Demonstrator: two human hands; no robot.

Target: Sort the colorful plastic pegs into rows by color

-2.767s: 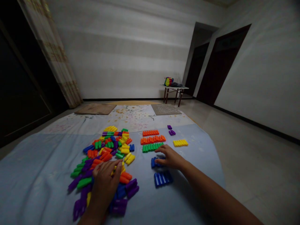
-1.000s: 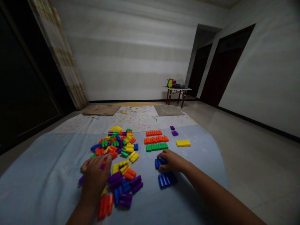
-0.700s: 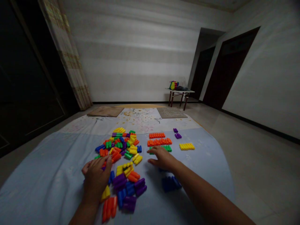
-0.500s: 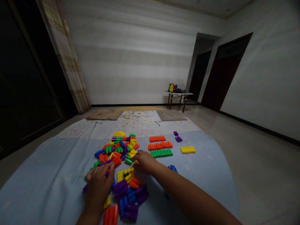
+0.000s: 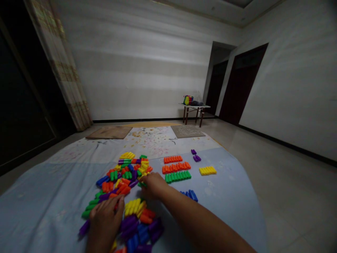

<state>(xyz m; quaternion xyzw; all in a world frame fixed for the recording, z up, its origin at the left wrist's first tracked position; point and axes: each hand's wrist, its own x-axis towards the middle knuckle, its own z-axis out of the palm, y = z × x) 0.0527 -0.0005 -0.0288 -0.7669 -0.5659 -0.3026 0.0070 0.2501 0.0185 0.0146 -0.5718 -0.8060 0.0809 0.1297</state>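
My right hand (image 5: 154, 186) reaches into the right side of a loose pile of coloured ridged plastic pieces (image 5: 127, 175). Its fingers are bent together over a green piece (image 5: 142, 184), partly hidden beneath them. My left hand (image 5: 105, 216) rests over the near left part of the pile, thumb apart from the fingers; a bit of red shows in the gap. Green pieces (image 5: 91, 207) and a purple piece (image 5: 84, 228) lie beside it. Between the hands are yellow pieces (image 5: 134, 207), with orange, purple and blue ones (image 5: 143, 233) nearer me.
Right of the pile stand rows of orange pieces (image 5: 176, 167), green pieces (image 5: 178, 176) and blue pieces (image 5: 193, 195), partly behind my right forearm. Yellow (image 5: 207, 170) and purple pieces (image 5: 197, 158) lie farther right. Two mats (image 5: 109, 132) are at the cloth-covered table's far edge.
My right hand has moved slightly left, onto the green piece. The left hand has drawn nearer me, uncovering green pieces. The whole view has shifted a little.
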